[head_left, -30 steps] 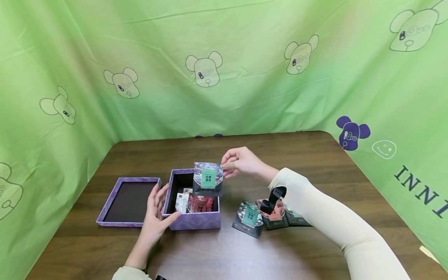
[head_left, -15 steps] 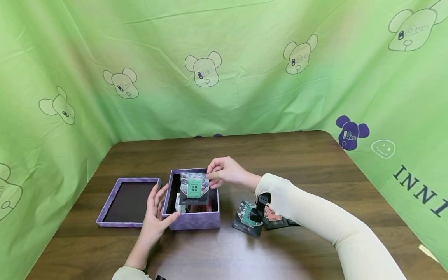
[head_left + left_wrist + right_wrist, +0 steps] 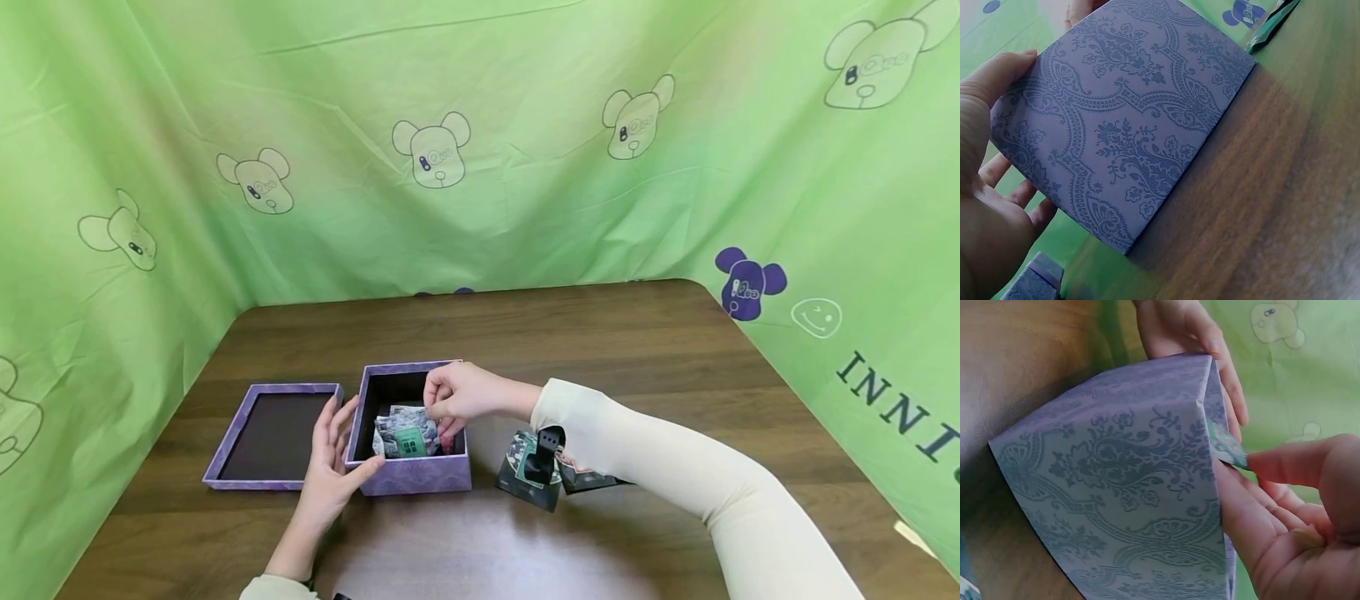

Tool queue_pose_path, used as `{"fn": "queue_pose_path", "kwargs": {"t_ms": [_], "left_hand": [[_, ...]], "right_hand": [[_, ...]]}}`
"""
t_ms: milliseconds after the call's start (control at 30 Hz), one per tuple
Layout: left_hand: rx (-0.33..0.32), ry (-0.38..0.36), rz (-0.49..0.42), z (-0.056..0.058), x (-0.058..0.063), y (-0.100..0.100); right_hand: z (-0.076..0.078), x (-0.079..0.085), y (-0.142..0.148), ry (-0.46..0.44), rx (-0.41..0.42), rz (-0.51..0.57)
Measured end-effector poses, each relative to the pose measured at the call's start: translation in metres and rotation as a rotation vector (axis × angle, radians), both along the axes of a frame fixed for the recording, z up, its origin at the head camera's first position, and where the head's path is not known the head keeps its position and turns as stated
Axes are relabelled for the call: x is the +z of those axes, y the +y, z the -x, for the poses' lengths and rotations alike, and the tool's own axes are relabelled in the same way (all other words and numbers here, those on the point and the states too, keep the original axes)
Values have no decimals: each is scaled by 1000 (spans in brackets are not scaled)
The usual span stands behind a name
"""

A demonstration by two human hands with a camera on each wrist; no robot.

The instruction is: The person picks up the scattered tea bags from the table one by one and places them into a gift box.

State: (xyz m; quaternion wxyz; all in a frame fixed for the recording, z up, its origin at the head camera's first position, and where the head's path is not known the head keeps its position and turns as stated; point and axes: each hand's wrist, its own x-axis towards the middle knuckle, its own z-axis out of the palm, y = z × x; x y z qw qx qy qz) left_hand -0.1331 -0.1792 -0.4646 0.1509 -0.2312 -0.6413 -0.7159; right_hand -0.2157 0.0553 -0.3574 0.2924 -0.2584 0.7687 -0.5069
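A purple patterned box [image 3: 416, 478] stands without its lid on the wooden table, dark inside. My left hand [image 3: 330, 458] steadies it at the near left corner, thumb on the front rim and fingers along the left wall. Inside the box, my right hand [image 3: 463, 396] pinches a tea packet [image 3: 408, 440] with a green label by its edge. In the right wrist view, a corner of the tea packet [image 3: 1229, 449] shows between thumb and fingers at the rim. Other packets in the box are mostly hidden beneath it; a bit of red shows by the right fingers.
The purple-edged box lid [image 3: 255, 483] lies inside up at the left of the box. To the right, a green-labelled tea packet [image 3: 527, 483] and a red-labelled one [image 3: 585, 477] lie under my right forearm. A green printed curtain [image 3: 525, 217] hangs behind the table.
My right hand has carried the green-labelled tea packet left and down, from above the box's right side into the box over the other packets. My left hand has stayed on the box.
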Motion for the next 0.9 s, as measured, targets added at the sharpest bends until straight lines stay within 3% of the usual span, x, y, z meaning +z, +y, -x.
{"fn": "queue_pose_path", "kwargs": {"t_ms": [100,233,400,633,900], "left_hand": [[0,-5,3,-1,0,0],[0,-6,6,-2,-1,-1],[6,-16,20,-1,0,-1],[-10,16,13,1,-2,-2],[-14,6,11,2,-2,-3]], "right_hand": [[-1,2,0,31,43,-43],[-1,8,1,145,104,-117],[2,16,7,240,103,-152],[8,28,24,207,42,-45],[13,35,55,143,-27,62]]}}
